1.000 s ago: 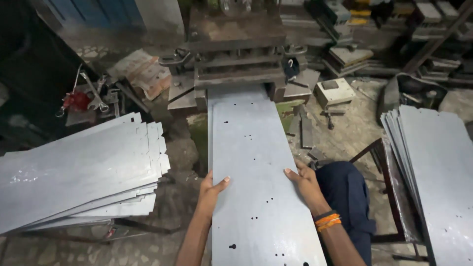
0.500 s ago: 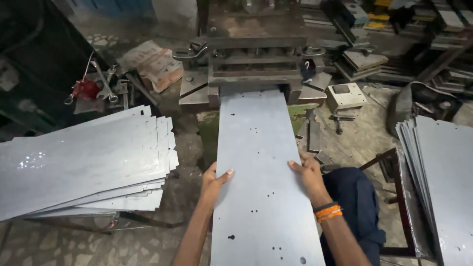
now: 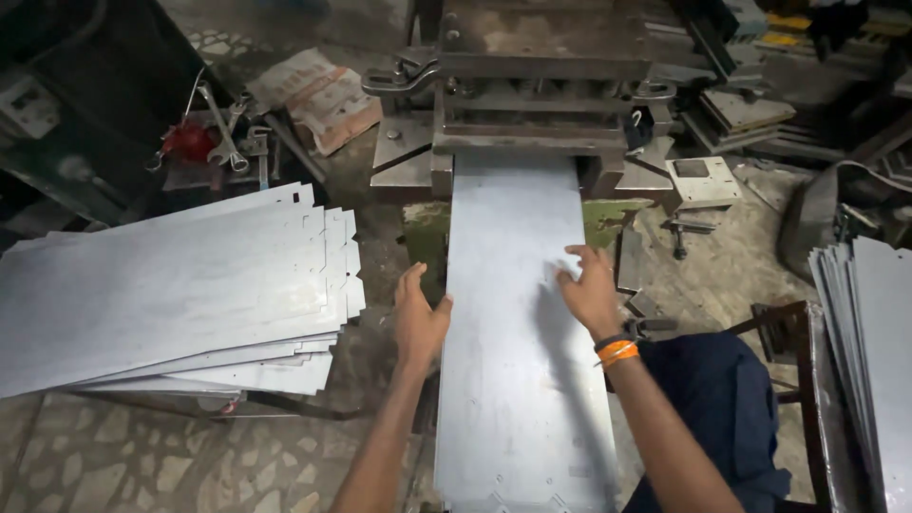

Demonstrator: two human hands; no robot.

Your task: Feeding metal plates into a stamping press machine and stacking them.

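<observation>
A long grey metal sheet (image 3: 518,323) lies lengthwise before the person, its far end under the jaws of a heavy press machine (image 3: 537,85), its near end showing punched holes. The left hand (image 3: 420,318) rests open against the sheet's left edge, thumb over the rim; the right hand (image 3: 589,290) lies flat, fingers spread, on its upper face near the right edge. Neither is clamped. Judgement: the sheet feeds best kept square to the press, with even pressure from both sides and fingers well back from the tooling. No containers are visible; a stack of like sheets (image 3: 171,285) lies to the left, another stack (image 3: 869,351) stands at the right
</observation>
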